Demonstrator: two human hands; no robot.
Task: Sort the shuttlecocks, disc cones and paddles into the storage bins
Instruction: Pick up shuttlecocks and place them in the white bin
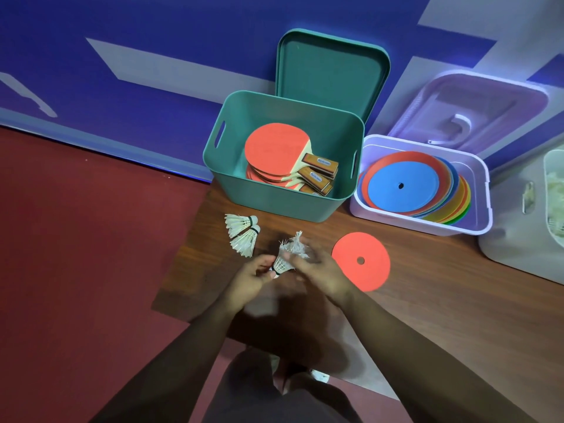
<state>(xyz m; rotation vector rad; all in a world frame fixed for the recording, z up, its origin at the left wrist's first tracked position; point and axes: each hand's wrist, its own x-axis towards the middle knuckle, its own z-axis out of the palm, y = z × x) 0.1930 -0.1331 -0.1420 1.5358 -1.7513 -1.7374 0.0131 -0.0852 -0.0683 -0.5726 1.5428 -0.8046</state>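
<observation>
The left hand is pinching a shuttlecock by its cork while the right hand is curling round a frayed shuttlecock, probably gathering both for the pale bin at far right. Two loose shuttlecocks and an orange disc cone are lying on the wooden table, near the green bin of paddles, between red floor and blue wall.

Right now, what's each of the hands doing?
Left hand: pinches a shuttlecock by its cork end.
Right hand: blurred, against the feathers; grip cannot be told.
</observation>
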